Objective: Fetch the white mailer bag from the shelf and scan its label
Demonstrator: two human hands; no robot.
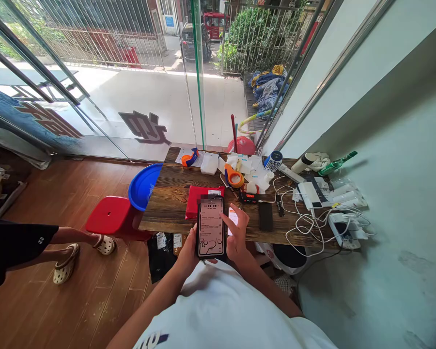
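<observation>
My left hand [188, 249] is closed around the lower left side of a smartphone [211, 230], holding it upright before my body. Its lit lock screen reads 12:08. At the phone's right edge is my right hand [239, 235], with the index finger stretched towards the screen and the other fingers partly curled. Behind those fingers shows a second lit phone [233, 213], partly hidden, with an orange band at its top; whether the hand touches it I cannot tell. A red package [194, 201] with a white label lies on the table behind the held phone.
On the wooden table [167, 213] are orange tape dispensers [234, 177], papers, a dark phone [265, 216] and tangled white cables by a power strip [343, 230]. A red stool [111, 215] and blue basin [145, 186] stand left. Another person's legs [72, 242] are nearby. Glass doors lie ahead.
</observation>
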